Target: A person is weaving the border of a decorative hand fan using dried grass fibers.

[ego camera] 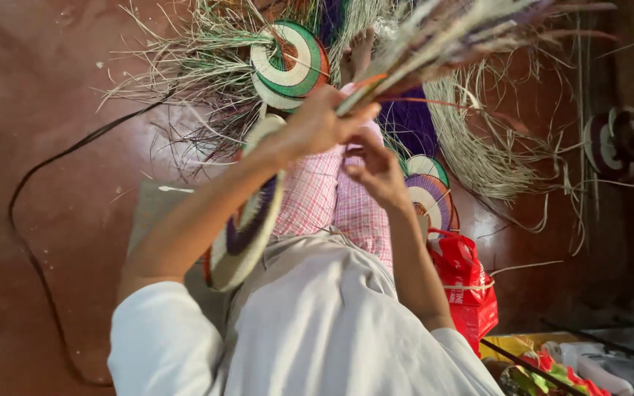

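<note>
Bundle: grass-fibre bundle (pixel 434 40) rises above the checked lap (pixel 332 198), the landmark.
Left hand (pixel 317 125): fingers clenched on the bundle's base; keep this firm.
Right hand (pixel 376 172): fingers pinched just under it, contents unclear; draw strands singly.
Coiled mat (pixel 247 227): left of lap.

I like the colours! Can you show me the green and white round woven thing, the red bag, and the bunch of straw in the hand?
green and white woven disc (pixel 291 62), head view, on its striped face.
red bag (pixel 467 282), head view, on its front side.
bundle of straw (pixel 434 40), head view, on the stalks beyond the left hand (pixel 317 125).
</note>
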